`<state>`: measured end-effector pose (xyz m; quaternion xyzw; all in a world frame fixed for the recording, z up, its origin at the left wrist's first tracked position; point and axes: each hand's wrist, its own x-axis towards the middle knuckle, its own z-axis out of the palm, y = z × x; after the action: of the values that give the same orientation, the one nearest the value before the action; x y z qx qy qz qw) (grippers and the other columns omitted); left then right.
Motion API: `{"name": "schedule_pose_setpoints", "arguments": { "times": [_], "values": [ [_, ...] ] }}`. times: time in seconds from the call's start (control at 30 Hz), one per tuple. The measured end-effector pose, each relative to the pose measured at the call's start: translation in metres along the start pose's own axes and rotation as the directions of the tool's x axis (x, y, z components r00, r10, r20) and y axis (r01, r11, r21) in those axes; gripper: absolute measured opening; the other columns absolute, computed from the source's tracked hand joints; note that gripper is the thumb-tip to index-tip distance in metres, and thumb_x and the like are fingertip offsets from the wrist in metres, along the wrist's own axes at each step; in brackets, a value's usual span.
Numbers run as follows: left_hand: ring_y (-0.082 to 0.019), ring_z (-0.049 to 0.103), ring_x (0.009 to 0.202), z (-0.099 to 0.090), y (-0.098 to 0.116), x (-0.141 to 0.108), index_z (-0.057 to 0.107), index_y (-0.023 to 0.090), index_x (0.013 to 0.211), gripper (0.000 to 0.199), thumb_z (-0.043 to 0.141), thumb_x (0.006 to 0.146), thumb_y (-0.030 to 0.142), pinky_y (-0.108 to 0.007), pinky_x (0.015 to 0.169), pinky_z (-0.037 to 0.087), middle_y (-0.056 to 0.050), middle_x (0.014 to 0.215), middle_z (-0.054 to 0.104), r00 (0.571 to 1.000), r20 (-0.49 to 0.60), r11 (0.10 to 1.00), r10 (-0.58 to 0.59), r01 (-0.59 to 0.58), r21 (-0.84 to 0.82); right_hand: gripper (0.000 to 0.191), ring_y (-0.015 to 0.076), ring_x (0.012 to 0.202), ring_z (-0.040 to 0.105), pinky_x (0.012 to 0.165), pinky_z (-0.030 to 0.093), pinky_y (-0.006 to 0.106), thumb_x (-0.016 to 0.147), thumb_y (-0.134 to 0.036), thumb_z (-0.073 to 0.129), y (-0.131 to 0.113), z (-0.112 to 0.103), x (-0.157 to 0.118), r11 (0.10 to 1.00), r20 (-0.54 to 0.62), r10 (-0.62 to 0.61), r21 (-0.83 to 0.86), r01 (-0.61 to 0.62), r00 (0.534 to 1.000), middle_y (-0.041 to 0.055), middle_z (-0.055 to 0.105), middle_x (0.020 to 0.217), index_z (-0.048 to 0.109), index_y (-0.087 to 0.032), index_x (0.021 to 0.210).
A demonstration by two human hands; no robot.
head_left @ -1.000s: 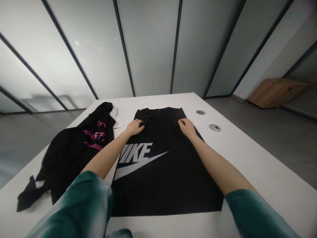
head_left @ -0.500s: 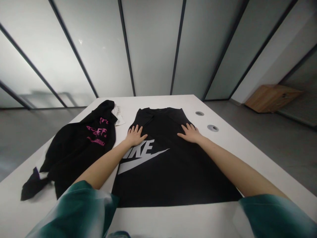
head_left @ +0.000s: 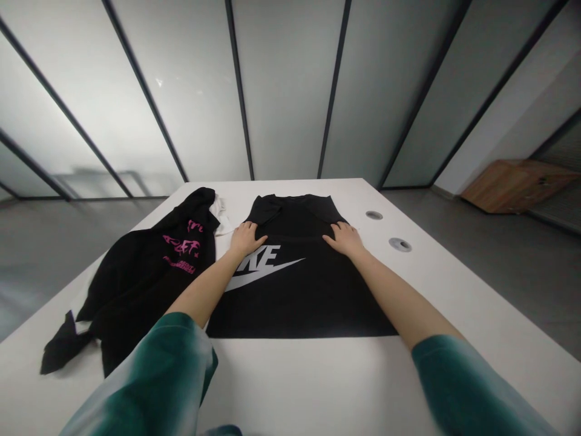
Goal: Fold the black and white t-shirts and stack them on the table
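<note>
A black T-shirt (head_left: pixel 308 297) with a large white logo and lettering lies flat on the white table (head_left: pixel 308 381), its neckline toward the far end. On its left edge rests my left hand (head_left: pixel 246 238), palm down, thumb pointing inward and fingers apart, over part of the lettering. My right hand (head_left: pixel 345 238) lies on the shirt's right edge in the same way, thumb spread inward. The sleeves are folded in toward the body near the collar. Neither hand is closed around the cloth as far as I can see.
Left of the shirt lies a crumpled black garment (head_left: pixel 136 284) with pink print, and a white cloth (head_left: pixel 221 215) shows beside it. Two round inserts (head_left: pixel 400 244) are set in the table's right side. A wooden cabinet (head_left: pixel 508 184) stands on the floor at the right.
The shirt's near hem has moved away from me, and its logo looks shorter and higher. My hands are slightly farther forward with fingers more bent. The view has shifted a little.
</note>
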<state>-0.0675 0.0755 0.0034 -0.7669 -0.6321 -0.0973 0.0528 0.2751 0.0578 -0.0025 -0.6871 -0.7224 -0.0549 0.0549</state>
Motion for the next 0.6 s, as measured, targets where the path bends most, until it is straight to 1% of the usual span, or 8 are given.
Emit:
{"name": "schedule_pose_setpoints", "arguments": {
  "times": [0.07,0.13,0.23,0.3,0.37,0.47,0.53,0.6],
  "values": [
    [-0.031,0.060,0.116,-0.010,0.001,-0.012,0.065,0.019,0.114,0.046,0.045,0.092,0.054,-0.040,0.097,0.046,-0.014,0.119,0.066,1.000,-0.024,1.000,-0.012,0.012,0.017,0.043,0.0330,0.119,0.057,0.097,0.043,0.044,0.096,-0.043,0.044,0.000,-0.012,-0.012,0.999,-0.038,-0.015,-0.036,0.014,0.999,0.0191,0.063,0.125,0.066,-0.014,0.119],
    [-0.030,0.064,0.104,-0.019,-0.001,-0.028,0.068,0.020,0.102,0.040,0.045,0.092,0.052,-0.039,0.089,0.049,-0.012,0.106,0.068,0.999,0.044,1.000,0.007,-0.008,0.029,0.033,0.0300,0.104,0.064,0.088,0.046,0.041,0.096,-0.039,0.045,0.003,-0.023,-0.029,0.999,-0.010,-0.029,-0.037,0.029,1.000,0.0154,0.069,0.108,0.069,-0.017,0.102],
    [-0.029,0.065,0.102,-0.026,-0.005,-0.050,0.069,0.021,0.101,0.042,0.046,0.091,0.054,-0.037,0.087,0.049,-0.012,0.108,0.068,0.987,0.146,0.997,0.062,-0.067,0.030,0.033,0.0275,0.092,0.066,0.080,0.048,0.037,0.096,-0.042,0.045,0.012,-0.030,-0.053,0.998,0.080,-0.066,-0.014,0.067,0.995,0.0124,0.069,0.099,0.069,-0.019,0.093],
    [-0.029,0.064,0.107,-0.025,-0.006,-0.058,0.067,0.019,0.111,0.049,0.044,0.091,0.057,-0.037,0.090,0.048,-0.013,0.116,0.066,0.982,0.172,0.996,0.084,-0.088,0.017,0.035,0.0284,0.097,0.066,0.080,0.049,0.037,0.095,-0.046,0.047,0.018,-0.028,-0.063,0.995,0.115,-0.101,0.001,0.101,0.988,0.0134,0.068,0.104,0.069,-0.019,0.098],
    [-0.031,0.061,0.115,-0.021,-0.005,-0.061,0.062,0.015,0.124,0.061,0.040,0.091,0.062,-0.039,0.096,0.046,-0.016,0.127,0.062,0.977,0.191,0.996,0.094,-0.094,-0.007,0.041,0.0301,0.105,0.064,0.086,0.049,0.038,0.095,-0.050,0.047,0.023,-0.023,-0.066,0.992,0.128,-0.129,0.019,0.128,0.983,0.0161,0.065,0.115,0.068,-0.017,0.109],
    [-0.036,0.045,0.135,-0.010,-0.002,-0.056,0.048,0.009,0.141,0.082,0.039,0.089,0.071,-0.044,0.109,0.035,-0.023,0.148,0.046,0.973,0.207,0.994,0.104,-0.098,-0.039,0.051,0.0323,0.120,0.058,0.097,0.047,0.041,0.096,-0.051,0.044,0.026,-0.011,-0.061,0.990,0.132,-0.140,0.052,0.134,0.981,0.0195,0.057,0.135,0.061,-0.014,0.128],
    [-0.037,0.032,0.144,-0.002,-0.003,-0.050,0.041,0.008,0.147,0.091,0.042,0.085,0.075,-0.046,0.114,0.027,-0.023,0.156,0.036,0.975,0.198,0.994,0.105,-0.094,-0.060,0.053,0.0325,0.131,0.050,0.105,0.042,0.042,0.098,-0.048,0.042,0.026,-0.003,-0.056,0.990,0.106,-0.133,0.068,0.126,0.985,0.0195,0.050,0.145,0.056,-0.013,0.135],
    [-0.037,0.032,0.144,0.002,-0.004,-0.044,0.041,0.011,0.147,0.093,0.045,0.083,0.077,-0.046,0.115,0.027,-0.021,0.155,0.038,0.982,0.154,0.992,0.106,-0.093,-0.089,0.052,0.0317,0.136,0.045,0.109,0.039,0.042,0.098,-0.046,0.042,0.025,0.004,-0.051,0.990,0.038,-0.118,0.086,0.114,0.992,0.0189,0.049,0.147,0.054,-0.012,0.137]
  ]
}}
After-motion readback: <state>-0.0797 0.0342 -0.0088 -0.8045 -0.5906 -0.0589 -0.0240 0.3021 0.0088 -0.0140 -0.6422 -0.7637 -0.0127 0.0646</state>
